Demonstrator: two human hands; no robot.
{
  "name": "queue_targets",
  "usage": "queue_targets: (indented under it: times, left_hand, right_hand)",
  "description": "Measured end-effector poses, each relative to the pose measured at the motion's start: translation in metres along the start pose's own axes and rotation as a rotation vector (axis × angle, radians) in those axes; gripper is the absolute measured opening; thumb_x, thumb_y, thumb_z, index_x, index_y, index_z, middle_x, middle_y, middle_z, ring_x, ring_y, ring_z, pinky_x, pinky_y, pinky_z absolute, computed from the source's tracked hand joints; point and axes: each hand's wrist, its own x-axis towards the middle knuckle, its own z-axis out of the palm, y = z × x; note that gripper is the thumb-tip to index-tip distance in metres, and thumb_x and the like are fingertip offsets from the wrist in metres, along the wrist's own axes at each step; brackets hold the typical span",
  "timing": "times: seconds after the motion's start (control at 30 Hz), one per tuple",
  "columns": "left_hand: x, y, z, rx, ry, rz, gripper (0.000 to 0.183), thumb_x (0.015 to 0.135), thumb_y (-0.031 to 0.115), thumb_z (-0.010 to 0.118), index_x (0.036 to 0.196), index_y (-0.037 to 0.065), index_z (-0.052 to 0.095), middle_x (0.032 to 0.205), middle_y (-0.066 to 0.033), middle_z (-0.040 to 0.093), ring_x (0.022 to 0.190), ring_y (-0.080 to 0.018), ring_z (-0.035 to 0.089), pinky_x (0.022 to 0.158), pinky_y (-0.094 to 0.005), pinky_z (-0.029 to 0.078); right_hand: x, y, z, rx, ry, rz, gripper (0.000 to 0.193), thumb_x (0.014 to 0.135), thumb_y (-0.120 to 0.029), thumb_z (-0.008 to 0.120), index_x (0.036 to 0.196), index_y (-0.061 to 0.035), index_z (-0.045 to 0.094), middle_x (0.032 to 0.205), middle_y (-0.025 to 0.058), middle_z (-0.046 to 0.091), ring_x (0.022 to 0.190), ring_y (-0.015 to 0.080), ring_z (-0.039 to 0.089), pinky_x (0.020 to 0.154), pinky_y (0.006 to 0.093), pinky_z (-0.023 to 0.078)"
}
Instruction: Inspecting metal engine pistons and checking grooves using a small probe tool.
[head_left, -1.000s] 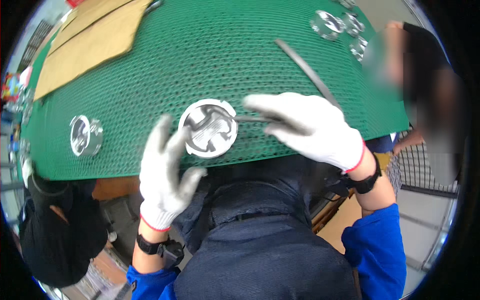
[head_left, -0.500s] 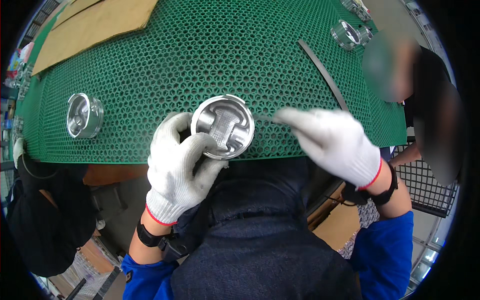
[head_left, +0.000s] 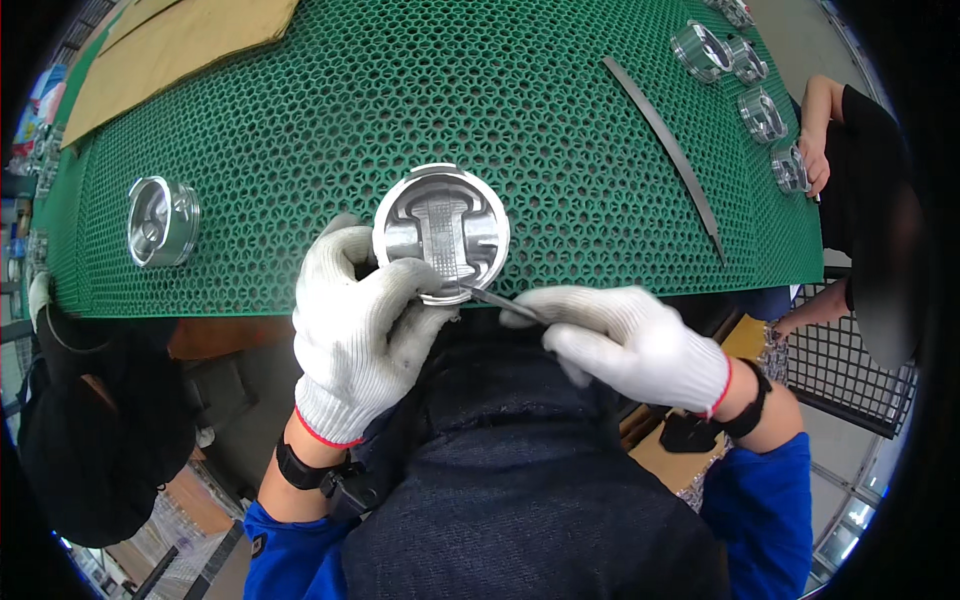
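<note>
A metal engine piston is tilted with its hollow underside facing me, at the near edge of the green mat. My left hand, in a white knit glove, grips its lower left rim with the thumb over the edge. My gloved right hand is closed around a slim grey metal tool, too covered to tell its exact kind. The tip of this tool meets the lower inner rim of the piston, close to my left thumb.
Another piston stands on the green honeycomb mat to the left. A long thin metal strip lies to the right, cardboard at the far left. At the right, a co-worker's hand touches one of several pistons.
My right hand has come down and left, bringing the tool's tip to the piston's lower rim. My left hand still holds the piston. At the right, the co-worker's hand and more pistons show.
</note>
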Motion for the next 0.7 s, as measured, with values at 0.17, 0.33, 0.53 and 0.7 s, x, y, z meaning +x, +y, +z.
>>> queue_targets:
  times: [0.17, 0.33, 0.53, 0.7]
  left_hand:
    - [0.001, -0.007, -0.018, 0.005, -0.094, 0.017, 0.043, 0.062, 0.026, 0.089, 0.101, 0.016, 0.074, 0.101, -0.011, 0.062, 0.099, -0.0331, 0.061, 0.088, -0.0514, 0.05]
    - [0.019, -0.003, -0.021, 0.292, 0.044, 0.157, 0.056, 0.067, 0.031, 0.089, 0.115, 0.009, 0.072, 0.136, -0.0254, 0.051, 0.132, -0.0481, 0.048, 0.105, -0.0551, 0.044]
    - [0.007, -0.011, -0.008, -0.193, -0.002, -0.027, 0.043, 0.066, 0.015, 0.087, 0.106, 0.011, 0.072, 0.126, -0.0243, 0.058, 0.112, -0.0434, 0.061, 0.094, -0.0474, 0.052]
    - [0.006, -0.008, -0.011, -0.095, 0.021, 0.029, 0.033, 0.066, 0.012, 0.084, 0.096, 0.008, 0.071, 0.106, -0.0178, 0.06, 0.097, -0.0364, 0.062, 0.083, -0.0434, 0.053]
  right_hand:
    - [-0.006, -0.019, -0.005, 0.232, -0.149, -0.096, 0.041, 0.098, -0.013, 0.06, 0.139, -0.0059, 0.061, 0.114, 0.0073, 0.073, 0.078, 0.0077, 0.063, 0.072, 0.0243, 0.056]
    - [-0.019, -0.033, -0.034, 0.303, 0.213, 0.083, 0.04, 0.097, -0.006, 0.054, 0.135, 0.0017, 0.062, 0.094, 0.0051, 0.071, 0.067, 0.0063, 0.059, 0.064, 0.0224, 0.051]
    - [-0.007, -0.014, -0.047, -0.458, 0.311, -0.224, 0.036, 0.089, -0.004, 0.059, 0.124, -0.0026, 0.068, 0.08, 0.0095, 0.07, 0.067, 0.0167, 0.067, 0.064, 0.0291, 0.053]
    - [0.021, -0.028, -0.044, -1.065, 0.406, -0.297, 0.027, 0.093, -0.014, 0.062, 0.119, -0.017, 0.068, 0.076, 0.0081, 0.066, 0.066, 0.0268, 0.068, 0.062, 0.0361, 0.057]
